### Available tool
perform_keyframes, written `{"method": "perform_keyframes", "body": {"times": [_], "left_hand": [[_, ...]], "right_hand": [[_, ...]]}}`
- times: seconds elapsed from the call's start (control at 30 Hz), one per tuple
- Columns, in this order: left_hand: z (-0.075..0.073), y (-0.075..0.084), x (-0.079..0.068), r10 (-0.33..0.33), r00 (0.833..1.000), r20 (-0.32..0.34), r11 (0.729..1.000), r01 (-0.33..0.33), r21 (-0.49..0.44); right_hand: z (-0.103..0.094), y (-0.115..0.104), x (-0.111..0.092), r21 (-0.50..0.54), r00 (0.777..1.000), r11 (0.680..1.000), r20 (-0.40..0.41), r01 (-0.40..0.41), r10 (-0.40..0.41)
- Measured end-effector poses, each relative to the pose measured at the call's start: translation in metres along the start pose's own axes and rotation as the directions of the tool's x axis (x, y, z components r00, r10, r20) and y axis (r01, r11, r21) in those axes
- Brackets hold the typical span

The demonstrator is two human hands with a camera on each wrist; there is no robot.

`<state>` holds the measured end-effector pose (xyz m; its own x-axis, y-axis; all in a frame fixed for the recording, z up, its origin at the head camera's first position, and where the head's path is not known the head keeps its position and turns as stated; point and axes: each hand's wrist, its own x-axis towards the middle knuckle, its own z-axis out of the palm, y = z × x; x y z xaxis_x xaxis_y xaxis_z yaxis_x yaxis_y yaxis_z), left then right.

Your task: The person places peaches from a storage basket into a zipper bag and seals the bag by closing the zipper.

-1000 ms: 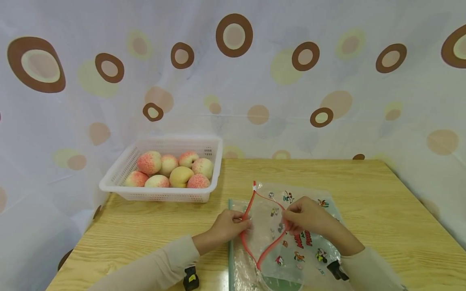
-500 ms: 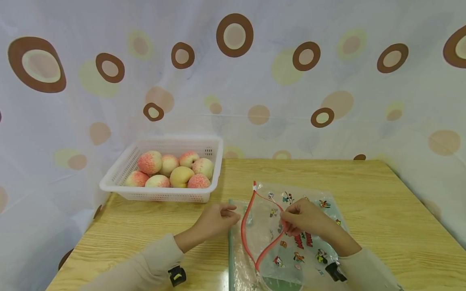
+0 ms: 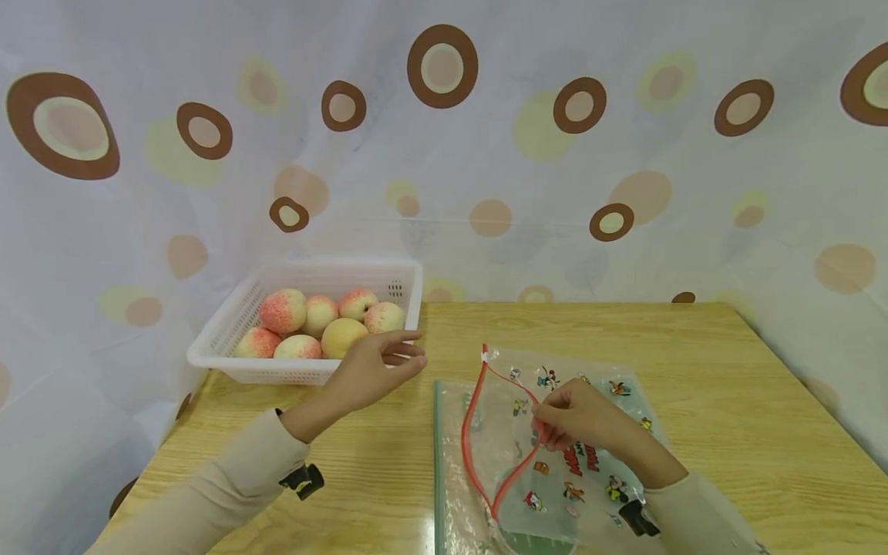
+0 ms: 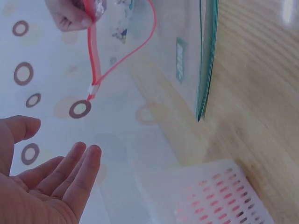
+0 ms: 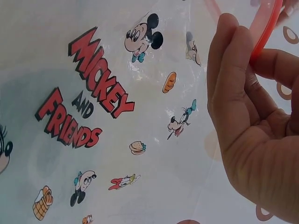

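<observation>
A clear zip bag [image 3: 555,470] printed with cartoon figures has its red zip edge [image 3: 466,432] spread apart into a gaping mouth. My right hand [image 3: 579,420] pinches the right side of that red edge between thumb and fingers, seen close up in the right wrist view. My left hand [image 3: 371,370], empty and with loosely bent fingers, hovers by the front right corner of a white plastic basket [image 3: 277,372]. Peaches [image 3: 283,311] fill the basket's middle, one of them yellow [image 3: 343,338]; the left hand hides part of the front right ones.
Under the zip bag lie clear bags with a green edge [image 3: 438,462], on the wooden table [image 3: 728,401]. A patterned curtain [image 3: 486,154] stands behind the table and along both sides.
My left hand has let go of the bag's left red edge and moved left and away from me to the basket. The right hand keeps its pinch, nearly still.
</observation>
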<state>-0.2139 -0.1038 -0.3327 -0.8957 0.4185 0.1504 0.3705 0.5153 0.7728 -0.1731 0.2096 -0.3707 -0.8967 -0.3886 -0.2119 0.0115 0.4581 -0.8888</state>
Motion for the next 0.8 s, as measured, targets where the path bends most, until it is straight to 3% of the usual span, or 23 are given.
{"method": "perform_keyframes", "body": {"times": [0.2,0.47,0.8], "left_hand": [[-0.036,0.004,0.013,-0.012,1.000,-0.028,0.999,0.013,0.049],[-0.084,-0.004,0.029,-0.096,0.990,-0.099,0.988,0.106,0.109],[-0.128,-0.021,0.040,-0.063,0.976,-0.211,0.949,0.124,0.291]], "right_hand": [[-0.001,0.001,-0.001,0.011,1.000,1.000,0.011,0.009,-0.009],[-0.002,0.001,-0.001,-0.007,1.000,1.000,0.003,0.008,-0.008],[-0.002,0.001,-0.001,-0.010,1.000,1.000,-0.005,0.002,-0.002]]}}
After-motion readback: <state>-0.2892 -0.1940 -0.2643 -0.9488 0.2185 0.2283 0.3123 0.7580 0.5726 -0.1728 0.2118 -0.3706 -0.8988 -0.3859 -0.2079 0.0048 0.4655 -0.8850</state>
